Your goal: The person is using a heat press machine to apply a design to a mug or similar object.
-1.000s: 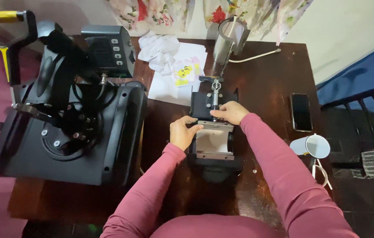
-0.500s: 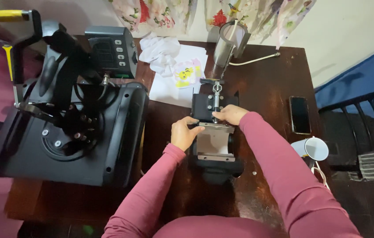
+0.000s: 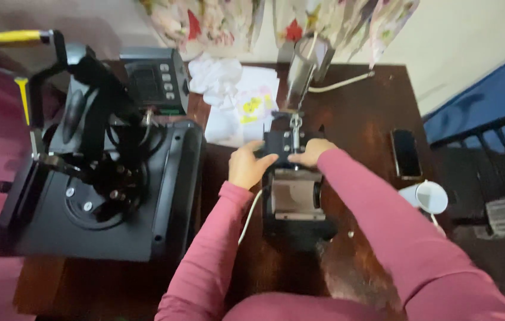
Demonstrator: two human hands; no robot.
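Note:
A small black mug press [image 3: 293, 199] with a grey curved heating pad sits in the middle of a dark wooden table [image 3: 359, 119]. My left hand [image 3: 246, 164] grips the left side of its black top block. My right hand [image 3: 310, 151] rests on the right side of that same block, fingers curled over it. A metal screw rod and a tall metal lever handle [image 3: 301, 71] rise from the far end of the press. Both my arms wear pink-red sleeves.
A large black flat heat press [image 3: 98, 196] with a yellow-tipped handle and a control box fills the table's left. White papers [image 3: 234, 98] lie behind the mug press. A dark phone [image 3: 406, 153] and a white mug [image 3: 428, 197] sit at the right edge. A dark chair stands further right.
My left hand has shifted up from the side of the heating pad onto the top block. My right hand stays on the block. The view moved slightly.

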